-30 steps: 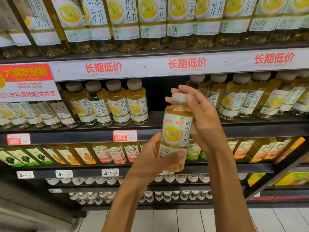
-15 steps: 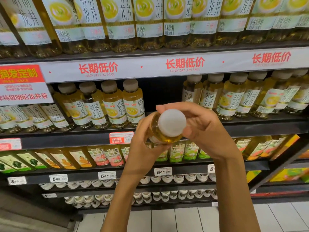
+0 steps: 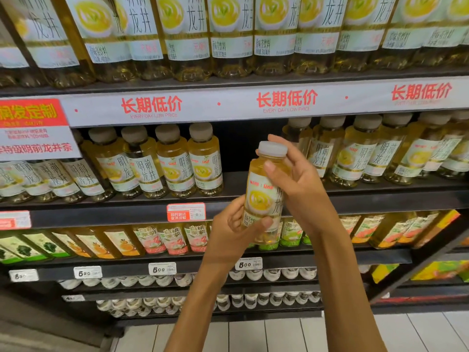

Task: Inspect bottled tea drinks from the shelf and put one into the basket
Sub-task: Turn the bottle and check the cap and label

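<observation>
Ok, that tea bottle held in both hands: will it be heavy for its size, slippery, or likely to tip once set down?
The tea bottle looks full almost to its white cap, so probably fairly heavy for its size. The glossy label and smooth plastic may be a bit slippery; the left hand and right hand both grip it. Tall and narrow, it could tip or roll in a basket.

Yellow tea bottle (image 3: 264, 196), white cap (image 3: 272, 149)
</observation>
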